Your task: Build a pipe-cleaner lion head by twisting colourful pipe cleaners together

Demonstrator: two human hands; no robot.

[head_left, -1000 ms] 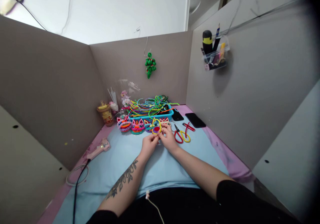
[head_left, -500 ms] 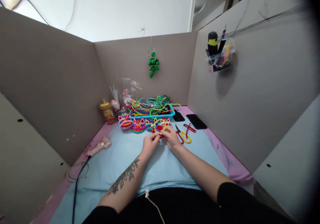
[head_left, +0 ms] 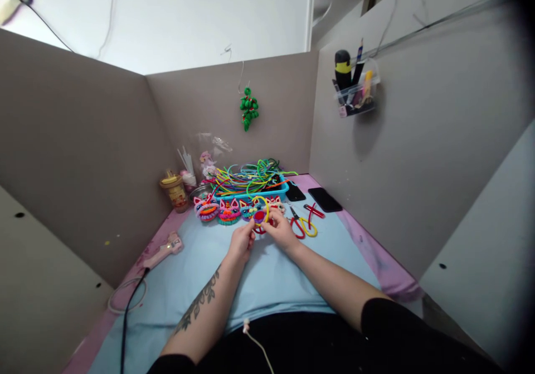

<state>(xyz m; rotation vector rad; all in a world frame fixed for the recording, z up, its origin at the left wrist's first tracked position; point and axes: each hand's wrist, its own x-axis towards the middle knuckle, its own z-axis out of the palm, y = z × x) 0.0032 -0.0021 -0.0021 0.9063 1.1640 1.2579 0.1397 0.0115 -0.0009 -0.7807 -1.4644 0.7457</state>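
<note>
Both my hands meet over the light blue mat (head_left: 234, 285). My left hand (head_left: 241, 242) and my right hand (head_left: 281, 230) pinch a small red and yellow pipe-cleaner piece (head_left: 261, 215), its yellow loop standing up between them. Just behind it lies a row of finished colourful cat-eared pipe-cleaner figures (head_left: 228, 210). A blue tray (head_left: 281, 191) heaped with loose coloured pipe cleaners (head_left: 248, 176) stands further back.
Red and yellow scissors (head_left: 304, 224) lie right of my right hand, with two black phones (head_left: 324, 199) beyond. A pink glue gun (head_left: 164, 249) and its black cord are at the left. A small jar (head_left: 171, 188) stands in the back left corner. Grey partition walls enclose the desk.
My hands stay together on the pipe-cleaner piece, shifting slightly as they turn it; the yellow loop now stands more upright. The camera swayed a little.
</note>
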